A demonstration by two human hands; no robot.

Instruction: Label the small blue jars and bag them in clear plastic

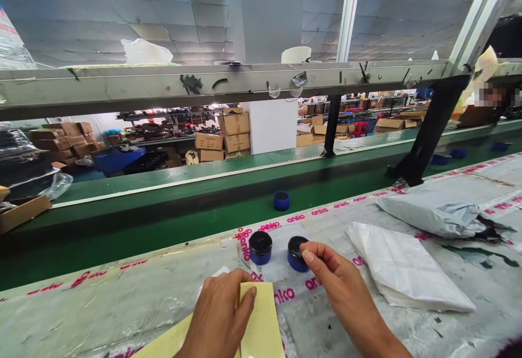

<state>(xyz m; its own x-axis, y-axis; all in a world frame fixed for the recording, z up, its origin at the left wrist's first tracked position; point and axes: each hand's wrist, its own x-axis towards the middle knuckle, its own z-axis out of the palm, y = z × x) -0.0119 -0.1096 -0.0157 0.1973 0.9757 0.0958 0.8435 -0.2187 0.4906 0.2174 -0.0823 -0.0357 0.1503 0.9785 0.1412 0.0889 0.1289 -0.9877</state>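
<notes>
Right hand touches one of two blue canisters.

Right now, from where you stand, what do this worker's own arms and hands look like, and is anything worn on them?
The left hand and right hand are bare, with no gloves, rings or watch showing. The right forearm is also bare, with no sleeve in view. The fingernails look short and unpainted.

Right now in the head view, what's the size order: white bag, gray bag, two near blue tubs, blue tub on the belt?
White bag, gray bag: too alike to rank. Then two near blue tubs. Last, blue tub on the belt, though farther off.
</notes>
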